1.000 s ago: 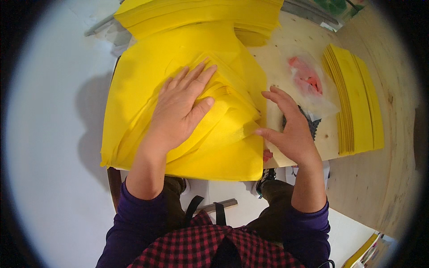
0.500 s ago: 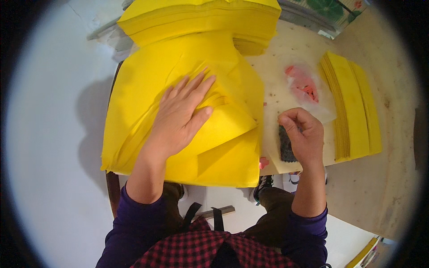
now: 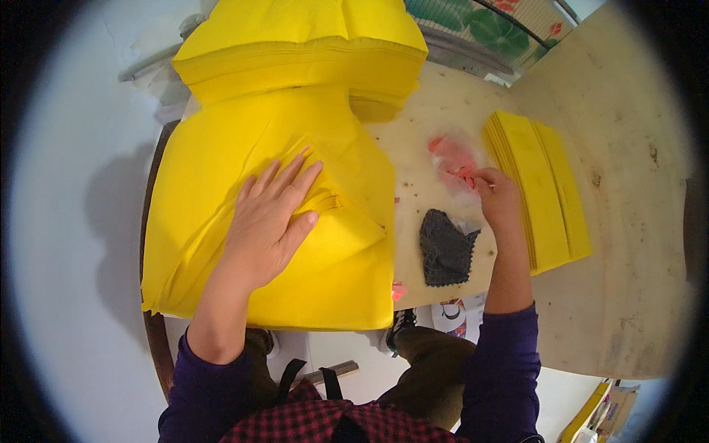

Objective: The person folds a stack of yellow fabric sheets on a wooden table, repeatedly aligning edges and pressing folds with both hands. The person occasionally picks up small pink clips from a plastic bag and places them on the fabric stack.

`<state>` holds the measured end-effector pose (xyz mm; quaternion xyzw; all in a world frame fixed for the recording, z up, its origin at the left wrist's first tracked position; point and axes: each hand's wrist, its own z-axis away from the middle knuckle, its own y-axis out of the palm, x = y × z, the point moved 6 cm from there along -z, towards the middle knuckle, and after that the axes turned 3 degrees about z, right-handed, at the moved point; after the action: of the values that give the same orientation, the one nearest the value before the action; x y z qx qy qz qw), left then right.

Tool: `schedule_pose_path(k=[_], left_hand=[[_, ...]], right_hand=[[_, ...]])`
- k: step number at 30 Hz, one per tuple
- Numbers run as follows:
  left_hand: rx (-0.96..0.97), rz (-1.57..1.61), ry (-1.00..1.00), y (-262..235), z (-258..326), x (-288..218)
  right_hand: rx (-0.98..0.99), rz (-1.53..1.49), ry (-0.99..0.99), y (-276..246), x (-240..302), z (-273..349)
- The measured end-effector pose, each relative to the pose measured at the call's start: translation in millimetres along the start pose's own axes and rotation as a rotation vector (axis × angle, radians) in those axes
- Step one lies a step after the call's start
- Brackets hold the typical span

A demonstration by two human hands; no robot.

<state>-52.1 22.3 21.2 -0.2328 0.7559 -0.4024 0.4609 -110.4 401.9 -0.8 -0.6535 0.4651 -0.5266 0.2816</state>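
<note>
Left hand (image 3: 269, 221) pressed flat on yellow sheets (image 3: 221, 192), frame centre-left; small pink pieces (image 3: 454, 159) pinched by right hand (image 3: 496, 196), centre-right.

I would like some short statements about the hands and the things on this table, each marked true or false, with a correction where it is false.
1. The left hand lies flat, fingers spread, on the yellow fabric sheets. True.
2. The right hand rests on the dark grey cloth. False: it is farther back, at the small red pieces; the cloth lies apart from it, nearer the person.
3. A stack of folded yellow strips lies to the right of the right hand. True.
4. The table is glass. False: it is pale wood.
5. Both sleeves are yellow. False: they are purple.
</note>
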Motion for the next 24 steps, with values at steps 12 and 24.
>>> schedule_pose_path(k=[12, 24], left_hand=[[0.024, -0.01, -0.023, 1, 0, 2], [0.04, 0.008, -0.047, 1, 0, 1]], right_hand=[[0.192, 0.358, -0.132, 38, -5, -43], [0.273, 0.25, -0.265, 52, 11, -53]])
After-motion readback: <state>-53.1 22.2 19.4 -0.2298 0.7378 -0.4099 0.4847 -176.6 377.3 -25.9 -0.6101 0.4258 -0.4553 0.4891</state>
